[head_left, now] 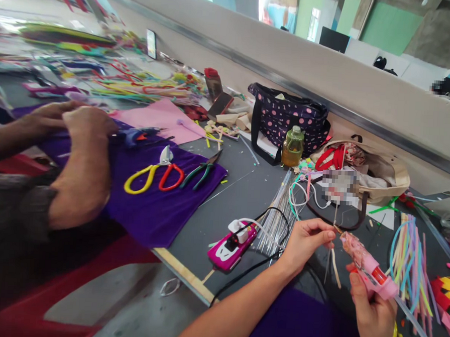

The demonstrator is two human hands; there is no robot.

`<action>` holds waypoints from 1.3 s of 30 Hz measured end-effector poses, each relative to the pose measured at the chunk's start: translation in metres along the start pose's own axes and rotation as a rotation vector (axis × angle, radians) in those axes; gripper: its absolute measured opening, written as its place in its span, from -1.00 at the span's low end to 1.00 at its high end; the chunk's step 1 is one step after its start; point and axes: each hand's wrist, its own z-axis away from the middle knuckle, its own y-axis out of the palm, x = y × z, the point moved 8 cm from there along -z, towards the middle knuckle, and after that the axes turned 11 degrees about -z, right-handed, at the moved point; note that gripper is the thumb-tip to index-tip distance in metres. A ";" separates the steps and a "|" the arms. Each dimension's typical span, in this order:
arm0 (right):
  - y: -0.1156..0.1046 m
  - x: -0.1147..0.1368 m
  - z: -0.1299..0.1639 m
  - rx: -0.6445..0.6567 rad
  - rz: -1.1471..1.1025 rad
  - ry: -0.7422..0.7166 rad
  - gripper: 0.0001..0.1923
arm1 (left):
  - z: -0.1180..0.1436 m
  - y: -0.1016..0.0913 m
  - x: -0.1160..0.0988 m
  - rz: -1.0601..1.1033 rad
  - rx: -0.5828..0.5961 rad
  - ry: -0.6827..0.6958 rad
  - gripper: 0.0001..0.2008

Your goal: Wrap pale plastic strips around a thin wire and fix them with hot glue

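Observation:
My left hand (307, 243) is closed, with thumb and fingertips pinching a thin stem; a cream strip (335, 269) hangs just below the fingertips. What the stem carries at its upper end is blurred out. My right hand (373, 317) grips a pink hot glue gun (368, 269), its nozzle pointing up and left at the pinched stem, close to the left fingertips. A long translucent glue stick (415, 319) runs out of the gun's back end. Whether the nozzle touches the stem I cannot tell.
A magenta power strip (231, 249) with cables lies left of my forearm. Clear rods (277, 216) and pastel pipe cleaners (412, 264) flank my hands. Behind stand a green bottle (293, 148) and dark bag (288, 116). At left, another person works beside scissors (173, 177) and pliers (201, 172).

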 end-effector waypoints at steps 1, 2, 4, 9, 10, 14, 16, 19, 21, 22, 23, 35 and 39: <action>0.000 0.001 0.000 0.003 0.002 -0.010 -0.50 | 0.000 0.000 -0.001 -0.004 -0.001 0.009 -0.77; 0.001 0.001 0.000 0.005 0.008 -0.018 -0.50 | 0.000 0.000 -0.001 -0.009 -0.003 0.019 -0.77; 0.001 0.001 0.001 0.006 0.018 -0.019 -0.49 | 0.000 -0.001 -0.002 -0.024 -0.011 0.038 -0.78; 0.000 -0.007 0.000 0.029 0.023 -0.024 -0.51 | 0.000 -0.004 -0.003 -0.072 -0.030 0.073 -0.80; 0.000 -0.008 -0.001 0.046 0.027 -0.042 -0.52 | 0.000 -0.004 -0.003 -0.077 -0.030 0.078 -0.80; 0.002 -0.013 -0.003 0.112 0.049 -0.115 -0.57 | -0.001 -0.005 -0.002 -0.093 -0.027 0.096 -0.81; 0.001 -0.014 -0.002 0.114 0.053 -0.130 -0.57 | -0.001 -0.005 -0.002 -0.098 -0.025 0.102 -0.82; 0.001 -0.014 -0.002 0.109 0.073 -0.146 -0.58 | -0.001 -0.005 0.000 -0.102 -0.021 0.102 -0.82; 0.002 -0.014 -0.001 0.118 0.084 -0.156 -0.60 | -0.001 -0.005 0.000 -0.106 -0.018 0.105 -0.82; 0.003 -0.014 -0.001 0.122 0.085 -0.157 -0.60 | -0.001 -0.005 0.000 -0.109 -0.014 0.106 -0.83; 0.003 -0.014 -0.001 0.124 0.083 -0.159 -0.60 | -0.001 -0.004 -0.001 -0.112 -0.011 0.108 -0.83; 0.002 -0.010 -0.002 0.107 0.053 -0.108 -0.58 | 0.001 -0.002 -0.007 -0.124 -0.010 0.131 -0.84; 0.001 -0.007 -0.002 0.084 0.060 -0.090 -0.55 | 0.002 -0.002 -0.008 -0.116 -0.016 0.137 -0.84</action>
